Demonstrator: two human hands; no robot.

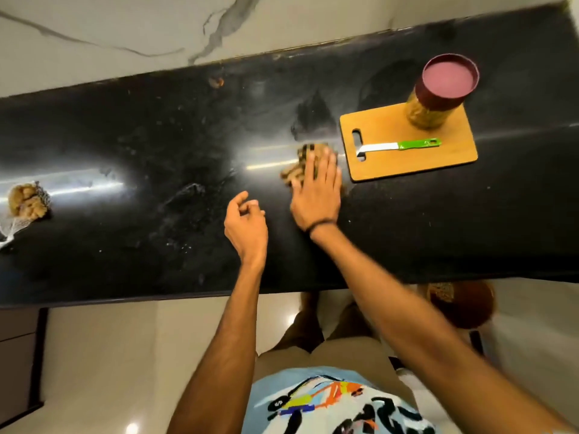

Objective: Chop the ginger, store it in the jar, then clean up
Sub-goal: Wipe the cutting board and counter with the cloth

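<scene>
Wiping down is the step I'm on, by the look of it: my right hand [316,192] lies flat on a checked cloth [299,164], fingers straight and close together, palm pressing it onto the black counter [156,145] just left of the cutting board [416,166]. Chopping and storing look done to me. The jar [421,112] stands upright on the board's far right corner with its maroon lid [449,78] on, and it looks packed with something yellowish, which I take for the chopped root, though the picture is too soft there to be sure. The knife [401,146] with the green handle lies flat on the board, blade pointing toward the handle slot, and I see no scraps on the wood. So what's left is clean-up: smears and pale specks show across the middle of the counter, a small brown bit [216,81] sits near the back edge by the wall, and knife and board are not yet put away. Far off to my left, well apart from all this, a lump of whole ginger [26,200] rests in a mesh bag [9,228]. My left hand [246,225] hovers beside the right one, fingers loosely curled, thumb near the fingertips, holding nothing. Right arm stretched forward, wrist low; left forearm angled in from below.
</scene>
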